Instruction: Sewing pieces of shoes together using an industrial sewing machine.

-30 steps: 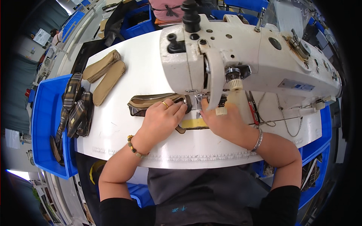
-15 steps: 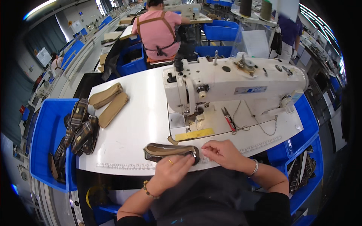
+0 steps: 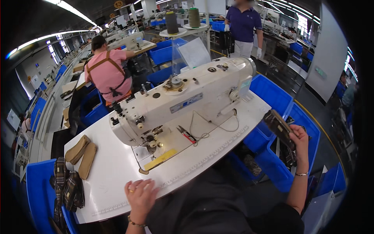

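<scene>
My right hand is raised at the right, gripping a long dark plaid fabric piece over a blue bin. More plaid cloth lies in that bin, partly hidden by the hand and the piece. Over the table's near edge, my left hand has its fingers spread and holds nothing. The white sewing machine stands on the white table beyond it. A yellow strip lies before the needle area, and red-handled thread snips rest beside it.
Two tan padded pieces lie at the table's left. Plaid pieces hang over a left blue bin. Thread cones stand behind the machine. One person sits ahead; another stands in the aisle.
The plaid piece, earlier at the table's front edge under my left hand, is now in my right hand, up over the right bin. My left hand has let go; the view has swung right.
</scene>
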{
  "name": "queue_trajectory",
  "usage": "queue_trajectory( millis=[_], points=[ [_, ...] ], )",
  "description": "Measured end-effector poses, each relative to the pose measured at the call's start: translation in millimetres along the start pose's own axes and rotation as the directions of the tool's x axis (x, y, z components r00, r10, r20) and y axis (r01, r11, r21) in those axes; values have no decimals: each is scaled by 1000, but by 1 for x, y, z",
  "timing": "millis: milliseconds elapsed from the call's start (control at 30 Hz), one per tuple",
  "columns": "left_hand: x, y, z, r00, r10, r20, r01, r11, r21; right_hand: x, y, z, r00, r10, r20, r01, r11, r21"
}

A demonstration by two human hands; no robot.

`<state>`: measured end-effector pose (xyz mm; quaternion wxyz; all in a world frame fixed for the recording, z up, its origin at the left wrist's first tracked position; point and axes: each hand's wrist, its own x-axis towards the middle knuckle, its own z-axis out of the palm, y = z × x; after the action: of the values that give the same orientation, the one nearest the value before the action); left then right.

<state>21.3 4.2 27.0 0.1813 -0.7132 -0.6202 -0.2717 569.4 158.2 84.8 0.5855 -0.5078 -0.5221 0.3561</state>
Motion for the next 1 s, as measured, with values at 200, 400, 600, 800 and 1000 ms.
queue_trajectory(
  millis=[200, 400, 600, 800, 1000],
  points=[
    [-11, -95, -33, 976, -218, -29, 220, 966, 138, 11, 31, -89, 974, -134, -185, -50, 664, -746],
    [-12, -198, -37, 917, -385, -108, 399, 896, 195, 35, 22, 87, 884, -405, 233, 426, 495, -757],
    [-9, -283, -15, 880, -463, -108, 475, 844, 249, -5, 41, 260, 337, -489, 805, 934, 279, -222],
    [-23, -333, -6, 714, -700, -11, 688, 698, 196, -59, 48, 349, 171, -459, 872, 907, 419, 43],
    [-31, -349, -1, 741, -672, -5, 663, 730, 169, -67, 45, 356, 284, -421, 862, 839, 544, -11]
  ],
)
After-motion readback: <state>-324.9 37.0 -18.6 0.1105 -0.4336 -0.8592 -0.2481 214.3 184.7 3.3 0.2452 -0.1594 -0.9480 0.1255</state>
